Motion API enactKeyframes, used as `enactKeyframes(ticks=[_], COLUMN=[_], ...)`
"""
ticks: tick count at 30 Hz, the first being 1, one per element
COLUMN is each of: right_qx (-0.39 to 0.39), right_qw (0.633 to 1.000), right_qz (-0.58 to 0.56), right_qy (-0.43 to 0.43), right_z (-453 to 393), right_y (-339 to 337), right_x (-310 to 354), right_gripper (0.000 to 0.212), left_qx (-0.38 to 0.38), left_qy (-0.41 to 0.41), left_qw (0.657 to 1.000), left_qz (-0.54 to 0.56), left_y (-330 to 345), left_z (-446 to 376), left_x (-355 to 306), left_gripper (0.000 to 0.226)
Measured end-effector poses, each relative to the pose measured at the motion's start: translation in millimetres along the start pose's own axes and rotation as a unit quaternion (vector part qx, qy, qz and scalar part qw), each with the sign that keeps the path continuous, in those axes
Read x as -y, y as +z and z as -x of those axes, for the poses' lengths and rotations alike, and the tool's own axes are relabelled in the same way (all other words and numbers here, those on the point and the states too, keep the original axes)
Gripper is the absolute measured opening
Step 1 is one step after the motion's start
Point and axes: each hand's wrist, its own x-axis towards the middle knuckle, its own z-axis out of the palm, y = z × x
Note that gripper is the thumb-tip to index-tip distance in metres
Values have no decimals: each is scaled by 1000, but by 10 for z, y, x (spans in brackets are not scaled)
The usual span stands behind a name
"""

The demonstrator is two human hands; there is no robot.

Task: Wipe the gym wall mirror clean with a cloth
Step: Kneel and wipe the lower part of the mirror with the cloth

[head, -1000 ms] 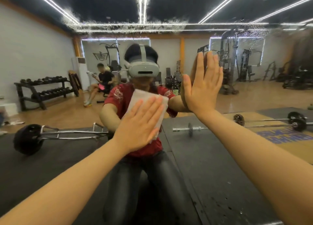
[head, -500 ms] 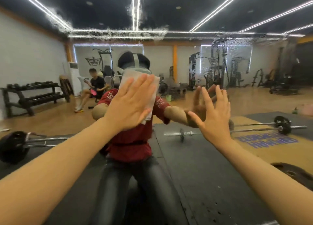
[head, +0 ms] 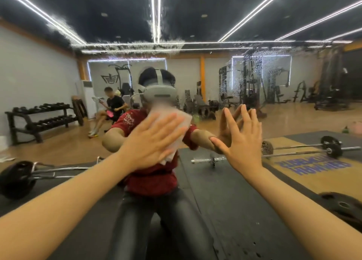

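left hand (head: 154,140): fingers straight and close together, palm pressing a white cloth (head: 181,122) flat on the mirror (head: 195,24), centre of view.
right hand (head: 242,140): to the right of the cloth, fingers straight and spread; fingertips seem to meet their reflection, but contact is unclear.
mirror: droplets and smears in a band across the top and upper right.
reflection: barbell (head: 305,149) on the floor, right; dumbbell rack (head: 42,118), far left.
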Motion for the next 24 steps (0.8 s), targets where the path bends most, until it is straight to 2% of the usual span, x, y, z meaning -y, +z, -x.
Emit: enactKeyframes(ticks=[5,9,11,13,15,19,22,24], right_qx=[1,-7,-8,-6,-7,1,2,6], right_qw=[1000,1000,1000,999,999,999,999,999], right_qz=[5,9,21,29,31,32,29,35], right_qy=[-1,-7,-10,-13,-15,-14,-13,-12], right_z=[2,9,15,21,20,26,29,35], right_y=[5,-6,-5,-1,-5,-4,9,15], right_x=[5,-5,-10,-8,-18,-18,-14,-15], right_gripper=[81,80,80,79,79,80,79,79], left_qx=[-8,32,36,23,-3,-12,-9,-10], left_qy=[-68,100,133,78,-26,-164,-229,-209], left_qw=[998,994,990,997,1000,986,973,978], left_qz=[8,8,9,12,5,9,20,19], left_y=[-18,34,31,15,-34,-137,-143,-90], left_z=[-213,-26,-6,-38,-163,-600,-787,-703], left_x=[-72,-282,-208,-96,103,509,430,254], left_gripper=[63,64,65,65,64,65,65,65])
